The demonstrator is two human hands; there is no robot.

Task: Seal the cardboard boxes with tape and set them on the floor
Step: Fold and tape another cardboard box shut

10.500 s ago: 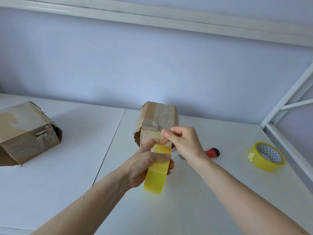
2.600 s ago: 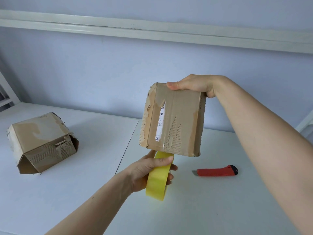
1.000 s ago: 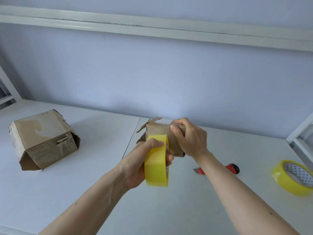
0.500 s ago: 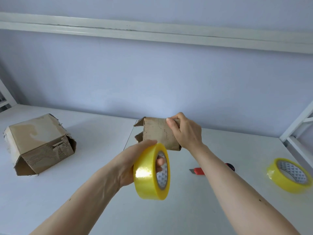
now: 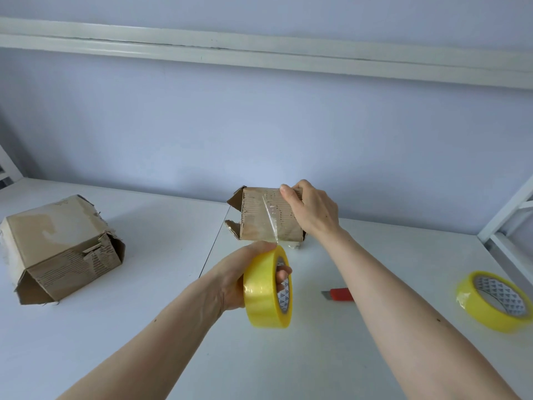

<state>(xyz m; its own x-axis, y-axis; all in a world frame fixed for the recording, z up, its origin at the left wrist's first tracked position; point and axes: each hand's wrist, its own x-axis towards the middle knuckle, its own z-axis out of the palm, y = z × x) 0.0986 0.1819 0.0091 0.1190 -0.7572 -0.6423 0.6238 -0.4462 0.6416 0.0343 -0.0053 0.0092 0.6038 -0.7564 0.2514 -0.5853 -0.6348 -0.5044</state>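
Observation:
A small worn cardboard box (image 5: 259, 220) stands on the white table (image 5: 144, 327) at the centre back, its left flaps ajar. My right hand (image 5: 313, 210) grips its top right corner, thumb pressed on the top edge. My left hand (image 5: 245, 272) holds a yellow tape roll (image 5: 266, 287) in front of the box, fingers through the core. A clear strip of tape (image 5: 271, 220) runs from the roll up across the box's front face. A second, larger torn box (image 5: 60, 246) lies on its side at the left.
A red utility knife (image 5: 339, 294) lies on the table, partly hidden behind my right forearm. A second yellow tape roll (image 5: 493, 300) lies flat at the right. A white metal frame (image 5: 507, 223) borders the table's right side, and a wall rises behind.
My left hand has pulled the roll down and toward me, drawing a strip of tape out over the box front. My right hand stays on the box's top corner.

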